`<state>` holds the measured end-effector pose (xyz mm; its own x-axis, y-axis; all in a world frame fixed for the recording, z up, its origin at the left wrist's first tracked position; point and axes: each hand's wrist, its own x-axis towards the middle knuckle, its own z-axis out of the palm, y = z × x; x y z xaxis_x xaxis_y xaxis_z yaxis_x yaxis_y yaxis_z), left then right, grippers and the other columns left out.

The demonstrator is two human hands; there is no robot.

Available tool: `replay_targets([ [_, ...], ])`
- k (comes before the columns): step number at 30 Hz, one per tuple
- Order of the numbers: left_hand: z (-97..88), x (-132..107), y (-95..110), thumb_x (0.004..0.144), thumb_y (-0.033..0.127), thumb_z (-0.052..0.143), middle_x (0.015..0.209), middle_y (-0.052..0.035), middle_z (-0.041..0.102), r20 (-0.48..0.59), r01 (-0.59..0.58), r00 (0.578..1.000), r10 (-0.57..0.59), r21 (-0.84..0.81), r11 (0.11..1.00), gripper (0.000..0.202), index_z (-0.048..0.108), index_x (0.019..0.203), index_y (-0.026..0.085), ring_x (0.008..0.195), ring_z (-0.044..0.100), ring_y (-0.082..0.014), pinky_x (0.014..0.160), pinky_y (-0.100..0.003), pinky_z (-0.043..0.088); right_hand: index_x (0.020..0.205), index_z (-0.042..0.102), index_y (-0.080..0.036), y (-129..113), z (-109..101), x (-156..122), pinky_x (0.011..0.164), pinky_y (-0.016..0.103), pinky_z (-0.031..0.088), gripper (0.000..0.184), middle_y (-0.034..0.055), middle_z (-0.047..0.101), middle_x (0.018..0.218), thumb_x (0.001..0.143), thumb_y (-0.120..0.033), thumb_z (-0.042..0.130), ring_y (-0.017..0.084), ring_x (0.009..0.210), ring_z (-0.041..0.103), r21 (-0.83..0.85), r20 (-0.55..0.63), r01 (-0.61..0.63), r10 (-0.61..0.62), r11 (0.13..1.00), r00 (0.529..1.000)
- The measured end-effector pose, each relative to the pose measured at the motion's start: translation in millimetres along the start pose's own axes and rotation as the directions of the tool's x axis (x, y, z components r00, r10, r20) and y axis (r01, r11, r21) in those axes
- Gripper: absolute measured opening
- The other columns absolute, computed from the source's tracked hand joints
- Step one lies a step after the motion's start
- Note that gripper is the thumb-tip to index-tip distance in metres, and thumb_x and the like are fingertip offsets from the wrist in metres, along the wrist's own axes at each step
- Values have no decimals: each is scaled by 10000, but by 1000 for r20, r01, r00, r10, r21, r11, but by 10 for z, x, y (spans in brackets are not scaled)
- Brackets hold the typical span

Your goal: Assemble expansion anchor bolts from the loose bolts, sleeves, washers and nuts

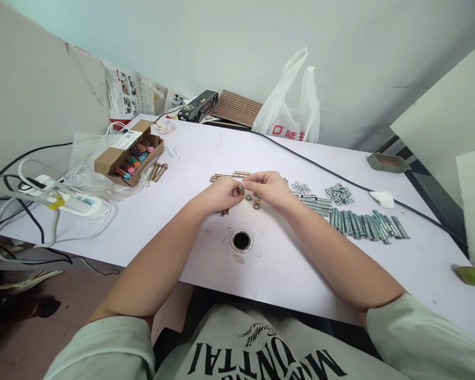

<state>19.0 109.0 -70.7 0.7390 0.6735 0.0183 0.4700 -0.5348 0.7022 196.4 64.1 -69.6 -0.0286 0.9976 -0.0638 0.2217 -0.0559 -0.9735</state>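
My left hand (224, 193) and my right hand (268, 187) meet over the middle of the white table (182, 221), fingers pinched together on a small brass-coloured part (241, 186). Which piece each hand holds is too small to tell apart. Several brass washers and nuts (254, 200) lie just below my fingertips. Brass-coloured bolts (227, 176) lie behind my hands, and one more (224, 212) sits under my left wrist.
Silver bolts (364, 224), silver washers (339, 193) and rings (301, 187) lie to the right. A cardboard box of coloured pieces (130, 153), a power strip (73, 200) with cables, a plastic bag (293, 113), a cable hole (241, 240), a green tray (388, 162).
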Motion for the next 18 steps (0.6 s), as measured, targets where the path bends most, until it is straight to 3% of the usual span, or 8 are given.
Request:
replay_targets([
  [8, 20, 4, 3, 765, 191, 518, 558, 26, 538, -8, 10, 1000, -10, -10, 1000, 100, 500, 667, 179, 457, 511, -83, 440, -192, 344, 911, 743, -154, -27, 20, -37, 433, 229, 424, 271, 40, 689, 749, 782, -391, 709, 94, 498, 484, -11, 60, 11, -10, 1000, 998],
  [11, 17, -9, 18, 771, 200, 520, 546, 26, 534, 15, 75, 997, -75, -45, 996, 103, 505, 672, 179, 408, 506, -87, 406, -196, 360, 938, 757, -156, -31, 21, -47, 482, 237, 438, 277, 45, 707, 766, 822, -390, 662, 109, 533, 524, -150, 44, 105, -99, 983, 994],
  [14, 8, -19, 51, 757, 182, 533, 518, 31, 512, 0, 68, 998, -69, -28, 997, 103, 516, 656, 176, 418, 504, -87, 423, -196, 371, 918, 772, -165, -49, 24, -54, 577, 248, 454, 246, 43, 727, 795, 837, -355, 638, 132, 622, 579, -310, 25, 222, -226, 924, 974],
  [18, 10, -20, 73, 751, 192, 561, 542, 32, 539, 9, 104, 995, -104, -63, 993, 60, 562, 692, 181, 424, 499, -93, 428, -215, 374, 910, 779, -171, -125, -47, -61, 655, 267, 454, 227, 42, 745, 870, 845, -323, 624, 142, 684, 592, -412, 44, 309, -320, 857, 947],
])
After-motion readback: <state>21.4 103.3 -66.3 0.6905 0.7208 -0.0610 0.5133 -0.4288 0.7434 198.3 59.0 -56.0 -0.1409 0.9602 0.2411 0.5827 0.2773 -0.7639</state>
